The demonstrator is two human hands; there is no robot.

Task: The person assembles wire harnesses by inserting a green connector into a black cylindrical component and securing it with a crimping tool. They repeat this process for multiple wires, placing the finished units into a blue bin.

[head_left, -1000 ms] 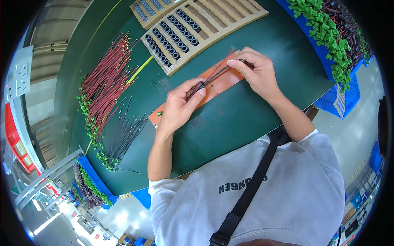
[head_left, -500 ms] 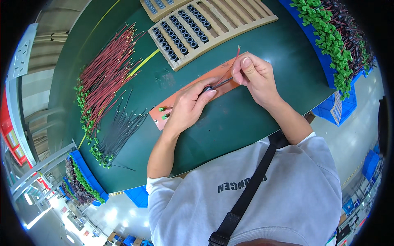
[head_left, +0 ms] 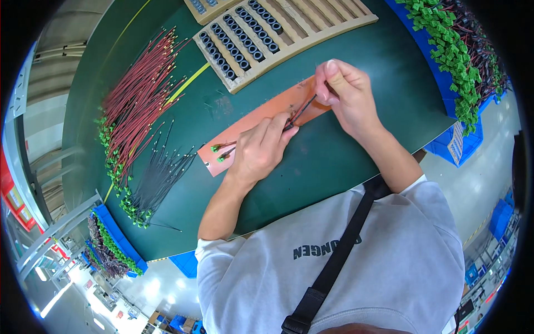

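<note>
Over a flat orange board [head_left: 283, 103], my left hand [head_left: 258, 147] is closed round a pair of wires, one red and one black. Their green connectors [head_left: 217, 149] stick out behind that hand, above the board's left end. Thin dark wire lengths [head_left: 303, 109] run from its fingertips to my right hand [head_left: 347, 92], which pinches their far ends between thumb and fingers. The wire tips are mostly hidden in that pinch. A dark piece lies under my left thumb, too covered to make out.
Left of the board lie a heap of red wires [head_left: 144, 83] and a bunch of black wires [head_left: 161, 183], both with green connectors. Beyond stands a wooden slotted tray [head_left: 325, 28] with rows of black rings [head_left: 239, 47]. Blue bins [head_left: 445, 94] of wires flank the green table [head_left: 356, 161].
My left hand has turned further over the wires and shifted slightly right. The red wire tip that stood up above my right hand is now out of sight. My right hand has barely moved.
</note>
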